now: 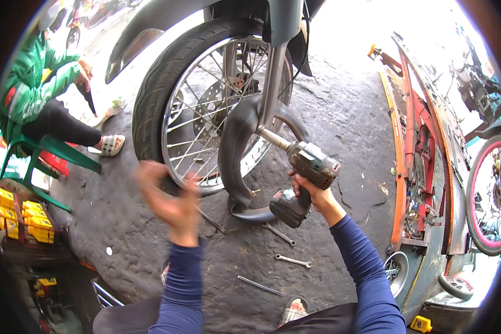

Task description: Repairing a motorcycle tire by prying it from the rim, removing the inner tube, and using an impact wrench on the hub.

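Note:
My right hand [313, 190] is wrapped round the grip of a cordless impact wrench [312, 164]. Its long socket [274, 138] reaches the lower end of the fork leg [273, 83], at the hub of a motorbike's spoked front wheel [168, 128]. A black inner tube [232, 150] hangs looped around that fork leg, its lower part on the ground. My left hand [175, 207], smeared by motion, is beside the lower tyre with its fingers apart and nothing visible in it. The wheel's brake disc [209, 108] shows behind the spokes.
Two spanners [293, 260] and a metal rod [260, 285] lie on the dark ground before me. A person in a green jacket [33, 83] sits at the left on a green chair [61, 150]. Yellow bottles [36, 217] stand below. An orange-red metal frame [398, 161] lines the right side.

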A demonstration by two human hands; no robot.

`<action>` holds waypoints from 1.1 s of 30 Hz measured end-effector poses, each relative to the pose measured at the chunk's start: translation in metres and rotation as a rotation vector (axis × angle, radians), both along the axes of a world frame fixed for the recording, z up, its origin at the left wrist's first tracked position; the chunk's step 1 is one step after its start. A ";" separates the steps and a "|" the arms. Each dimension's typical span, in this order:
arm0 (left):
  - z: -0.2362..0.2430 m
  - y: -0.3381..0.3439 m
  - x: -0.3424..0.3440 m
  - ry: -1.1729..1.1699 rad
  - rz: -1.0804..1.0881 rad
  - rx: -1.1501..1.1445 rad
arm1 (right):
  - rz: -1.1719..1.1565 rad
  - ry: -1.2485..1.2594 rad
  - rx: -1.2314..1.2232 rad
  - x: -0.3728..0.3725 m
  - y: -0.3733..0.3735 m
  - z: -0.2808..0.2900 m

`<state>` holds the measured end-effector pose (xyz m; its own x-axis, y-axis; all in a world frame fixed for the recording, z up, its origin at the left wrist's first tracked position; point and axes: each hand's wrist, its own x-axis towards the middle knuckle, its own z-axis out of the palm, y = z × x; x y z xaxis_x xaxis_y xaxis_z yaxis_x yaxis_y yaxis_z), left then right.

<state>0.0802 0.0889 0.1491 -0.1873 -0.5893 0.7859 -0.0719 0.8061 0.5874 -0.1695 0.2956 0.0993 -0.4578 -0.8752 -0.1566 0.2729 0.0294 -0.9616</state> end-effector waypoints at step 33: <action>-0.092 0.051 -0.142 0.748 -1.161 1.834 | -0.072 -0.269 -0.039 0.022 -0.004 -0.001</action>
